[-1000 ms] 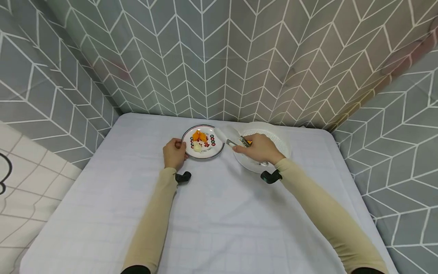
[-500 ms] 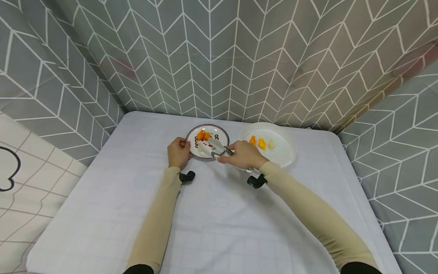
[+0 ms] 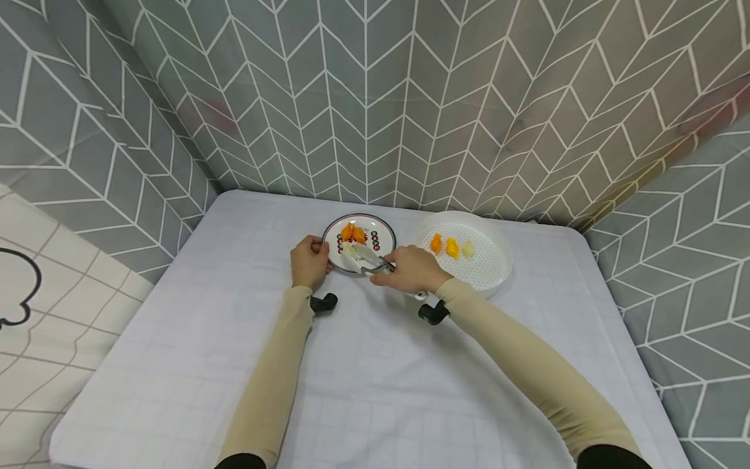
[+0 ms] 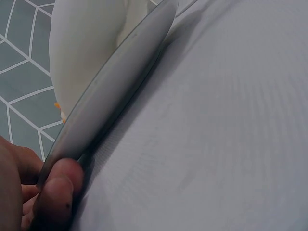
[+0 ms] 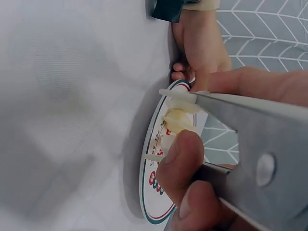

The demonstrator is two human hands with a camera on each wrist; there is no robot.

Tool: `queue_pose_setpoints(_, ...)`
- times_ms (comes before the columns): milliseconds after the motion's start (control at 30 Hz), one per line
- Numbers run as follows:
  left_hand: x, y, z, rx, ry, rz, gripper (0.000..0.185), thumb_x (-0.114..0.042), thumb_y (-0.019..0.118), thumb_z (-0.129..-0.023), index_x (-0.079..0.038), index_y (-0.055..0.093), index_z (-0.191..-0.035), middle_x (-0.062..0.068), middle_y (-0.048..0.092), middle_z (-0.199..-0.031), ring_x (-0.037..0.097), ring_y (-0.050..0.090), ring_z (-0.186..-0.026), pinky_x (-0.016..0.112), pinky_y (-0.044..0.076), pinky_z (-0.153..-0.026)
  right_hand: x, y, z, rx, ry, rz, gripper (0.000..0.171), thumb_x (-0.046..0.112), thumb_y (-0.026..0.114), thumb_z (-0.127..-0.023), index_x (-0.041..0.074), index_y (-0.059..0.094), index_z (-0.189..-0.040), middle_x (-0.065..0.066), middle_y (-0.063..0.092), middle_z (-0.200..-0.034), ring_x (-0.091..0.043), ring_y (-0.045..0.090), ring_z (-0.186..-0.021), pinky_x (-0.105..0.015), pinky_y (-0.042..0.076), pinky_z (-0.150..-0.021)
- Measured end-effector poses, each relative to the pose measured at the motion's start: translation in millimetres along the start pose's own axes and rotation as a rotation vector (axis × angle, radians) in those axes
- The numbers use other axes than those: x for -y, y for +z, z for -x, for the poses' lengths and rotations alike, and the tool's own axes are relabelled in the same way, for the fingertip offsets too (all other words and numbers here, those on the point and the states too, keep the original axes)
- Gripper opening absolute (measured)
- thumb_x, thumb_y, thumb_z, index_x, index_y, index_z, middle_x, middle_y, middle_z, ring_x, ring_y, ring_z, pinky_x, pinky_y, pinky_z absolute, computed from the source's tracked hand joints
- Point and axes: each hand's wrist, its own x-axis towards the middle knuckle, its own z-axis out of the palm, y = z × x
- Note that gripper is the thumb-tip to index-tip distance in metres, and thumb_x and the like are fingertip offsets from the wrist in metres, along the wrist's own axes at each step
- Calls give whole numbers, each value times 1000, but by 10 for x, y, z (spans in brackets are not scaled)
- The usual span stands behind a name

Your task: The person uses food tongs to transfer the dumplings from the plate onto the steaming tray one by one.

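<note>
Orange pieces lie on the patterned plate.

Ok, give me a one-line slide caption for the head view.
Left hand steadies the patterned plate while right hand works tongs over it.

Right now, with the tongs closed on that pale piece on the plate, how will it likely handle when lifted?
The pale piece looks soft and moist, so it may squash or slip between the tongs. It seems small and light against the plate, so lifting should take little force. The left hand grips the rim, so the plate probably won't slide.
</note>
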Motion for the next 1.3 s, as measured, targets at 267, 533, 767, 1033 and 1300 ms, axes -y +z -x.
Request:
queue_pose_setpoints(267, 12, 6, -5, -2, 6, -8, 26, -13, 61, -107, 5, 64, -125, 18, 71, -94, 12, 65, -52, 24, 58, -47, 4, 11, -21, 11, 17, 13, 65, 56, 70, -95, 8, 70, -139, -5, 76, -101, -20, 61, -77, -28, 46, -64)
queue_pose_setpoints(533, -1, 11, 26, 2, 3, -22, 25, -13, 60, -108, 5, 64, -125, 18, 70, -95, 12, 65, -52, 23, 58, -47, -131, -129, 84, 31, 38, -46, 66, 55, 70, -95, 6, 68, -141, 5, 53, -67, -11, 49, -59, -26, 37, -56)
queue_pose_setpoints(767, -19, -5, 22, 7, 11, -26, 26, -13, 60, -108, 5, 63, -125, 19, 71, -96, 14, 66, -53, 23, 59, -48, -281, -376, 265, 5, 43, -16, 59, 54, 70, -96, 9, 73, -134, 4, 59, -71, -12, 53, -63, -28, 42, -57)
queue_pose_setpoints(1033, -25, -38, 11, 0, 5, -35, 25, -14, 60, -108, 5, 64, -124, 19, 71, -93, 12, 64, -53, 22, 57, -47, -560, -625, 482, -35, 59, -15, 49, 54, 70, -95, 10, 79, -115, 5, 51, -64, -13, 48, -58, -30, 37, -56)
queue_pose_setpoints(1300, -33, -14, 13, 15, -9, -24, 26, -14, 60, -108, 5, 63, -126, 18, 71, -94, 13, 65, -54, 23, 58, -48, -823, -813, 922, -27, 93, -83, 62, 52, 69, -99, 3, 69, -138, 3, 54, -66, -13, 50, -56, -29, 41, -55)
